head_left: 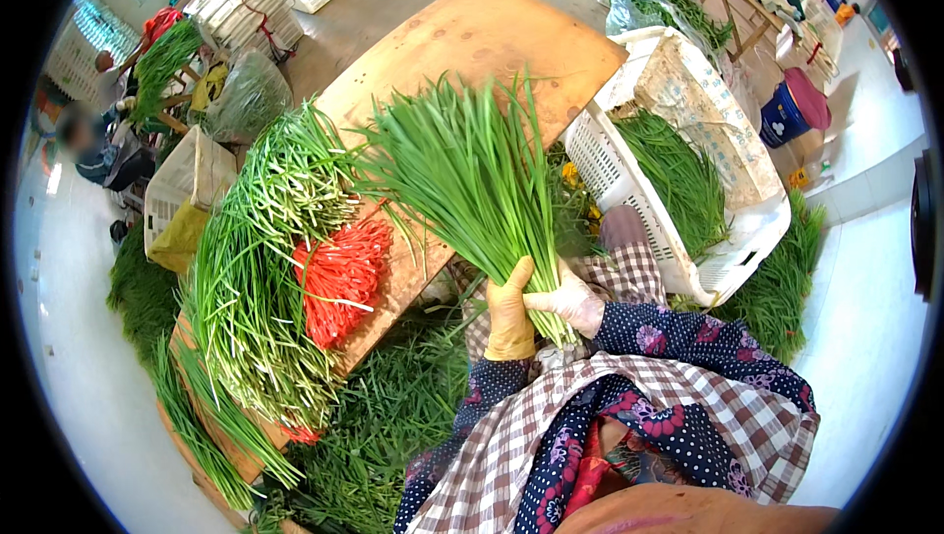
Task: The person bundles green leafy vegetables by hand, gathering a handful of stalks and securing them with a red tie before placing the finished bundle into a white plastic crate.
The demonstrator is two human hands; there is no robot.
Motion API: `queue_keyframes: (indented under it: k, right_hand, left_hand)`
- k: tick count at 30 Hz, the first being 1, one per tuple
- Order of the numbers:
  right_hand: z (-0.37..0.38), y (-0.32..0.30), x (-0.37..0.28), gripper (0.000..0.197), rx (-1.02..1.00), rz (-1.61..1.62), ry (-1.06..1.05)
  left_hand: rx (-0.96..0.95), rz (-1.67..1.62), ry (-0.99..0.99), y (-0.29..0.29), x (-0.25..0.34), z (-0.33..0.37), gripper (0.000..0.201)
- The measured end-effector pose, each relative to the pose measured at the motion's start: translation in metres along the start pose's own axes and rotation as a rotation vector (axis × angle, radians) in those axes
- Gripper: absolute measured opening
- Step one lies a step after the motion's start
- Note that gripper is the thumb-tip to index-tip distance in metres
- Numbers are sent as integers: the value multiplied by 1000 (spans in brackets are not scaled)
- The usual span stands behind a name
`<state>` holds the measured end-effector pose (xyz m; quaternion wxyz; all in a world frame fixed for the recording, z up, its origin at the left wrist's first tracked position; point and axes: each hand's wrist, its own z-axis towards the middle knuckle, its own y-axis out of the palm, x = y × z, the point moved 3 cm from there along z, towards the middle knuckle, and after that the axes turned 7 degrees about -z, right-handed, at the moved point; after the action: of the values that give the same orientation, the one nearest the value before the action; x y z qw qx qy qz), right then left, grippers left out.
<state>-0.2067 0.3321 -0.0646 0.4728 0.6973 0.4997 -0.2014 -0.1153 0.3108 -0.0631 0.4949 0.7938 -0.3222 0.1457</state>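
A large bunch of garlic chives (462, 165) fans out in front of me, leaf tips over the wooden board and pale stem ends towards my lap. My left hand (510, 313), in a yellowish glove, is closed round the lower stems from the left. My right hand (567, 302), in a paler glove, grips the same stems from the right, its thumb against my left hand. To the left, a big heap of chives (246, 268) lies on the board with cut ends towards me. Beside it sits a bundle of red ties (344, 278).
The wooden board (472, 32) stretches away from me. At right stands a white plastic crate (698, 268) with loose chives inside. Loose greens (413, 406) cover the floor below the board. A blue bucket (784, 116) stands far right; a person (93, 146) sits far left near stacked crates (241, 3).
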Motion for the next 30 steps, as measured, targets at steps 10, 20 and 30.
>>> queue_keyframes:
  k: [10, 20, 30]
  right_hand:
    - [9, -10, -7, 78, -91, -107, -41]
    - [58, -19, -12, 86, -161, -34, -73]
    - [41, 6, -16, 51, 160, 55, -72]
  left_hand:
    - [-119, -111, -89, -27, 0, -2, 51]
    - [-135, 73, -21, -14, 46, 12, 64]
    - [98, -41, 92, -15, 31, 8, 35]
